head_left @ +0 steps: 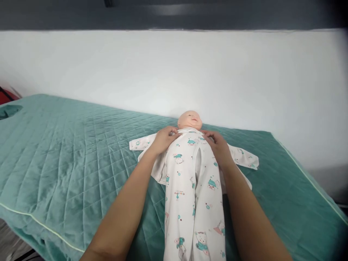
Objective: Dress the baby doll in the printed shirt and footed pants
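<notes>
A baby doll (189, 119) lies on its back, head toward the wall, its body covered by clothing. White printed baby trousers (178, 188) are spread over its front, the upper end close to its chin and the legs running toward me. My left hand (165, 139) has its curled fingers on the upper left edge of the trousers. On the opposite edge, my right hand (218, 145) grips the cloth with bent fingers. A matching baby shirt (243, 156) lies beneath, its sleeves stretched out to both sides. Some fingertips are hidden by the cloth.
A green quilted cover (81, 159) with pale piping spreads under everything. Behind it stands a white wall (108, 69) with a dark band (174, 14) across the top. Something red (7, 96) shows at the far left.
</notes>
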`<action>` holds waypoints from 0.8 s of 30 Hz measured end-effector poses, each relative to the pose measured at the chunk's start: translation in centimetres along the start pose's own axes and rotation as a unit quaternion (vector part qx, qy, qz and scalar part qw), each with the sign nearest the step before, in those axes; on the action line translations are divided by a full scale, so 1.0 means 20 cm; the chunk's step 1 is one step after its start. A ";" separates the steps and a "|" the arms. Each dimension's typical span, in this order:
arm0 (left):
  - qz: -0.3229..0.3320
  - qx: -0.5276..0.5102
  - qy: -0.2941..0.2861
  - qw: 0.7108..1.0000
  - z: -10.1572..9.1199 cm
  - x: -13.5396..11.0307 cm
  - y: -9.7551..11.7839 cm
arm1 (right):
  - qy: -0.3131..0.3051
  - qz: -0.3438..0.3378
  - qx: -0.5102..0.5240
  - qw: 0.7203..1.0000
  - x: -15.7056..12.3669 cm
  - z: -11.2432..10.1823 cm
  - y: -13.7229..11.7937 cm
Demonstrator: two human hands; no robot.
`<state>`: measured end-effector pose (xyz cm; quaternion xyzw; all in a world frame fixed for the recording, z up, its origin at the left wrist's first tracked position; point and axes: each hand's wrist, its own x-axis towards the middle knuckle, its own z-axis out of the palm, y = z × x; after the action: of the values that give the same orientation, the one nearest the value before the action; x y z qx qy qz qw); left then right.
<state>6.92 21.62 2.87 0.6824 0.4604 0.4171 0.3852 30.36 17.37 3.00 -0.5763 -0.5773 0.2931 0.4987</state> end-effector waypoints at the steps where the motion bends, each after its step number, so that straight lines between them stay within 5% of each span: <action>1: 0.002 -0.004 -0.020 1.000 -0.01 0.01 0.00 | -0.022 0.004 0.005 1.000 0.00 -0.01 -0.01; 5: 0.010 -0.025 -0.052 0.998 -0.02 0.05 0.00 | -0.073 -0.003 -0.008 0.997 0.00 -0.02 -0.04; 15: -0.017 0.041 0.072 0.996 0.07 0.11 -0.04 | 0.053 0.035 -0.143 0.988 0.05 0.02 -0.03; 19: -0.010 0.063 0.077 0.995 0.08 0.07 -0.03 | 0.073 0.043 -0.103 0.991 0.06 0.04 -0.03; 24: 0.075 0.095 0.036 0.992 0.06 0.02 -0.02 | 0.078 0.026 -0.024 0.996 0.06 0.04 0.02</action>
<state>8.04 21.99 2.15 0.7331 0.4590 0.4236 0.2692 29.84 18.73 2.70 -0.6240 -0.5282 0.2465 0.5204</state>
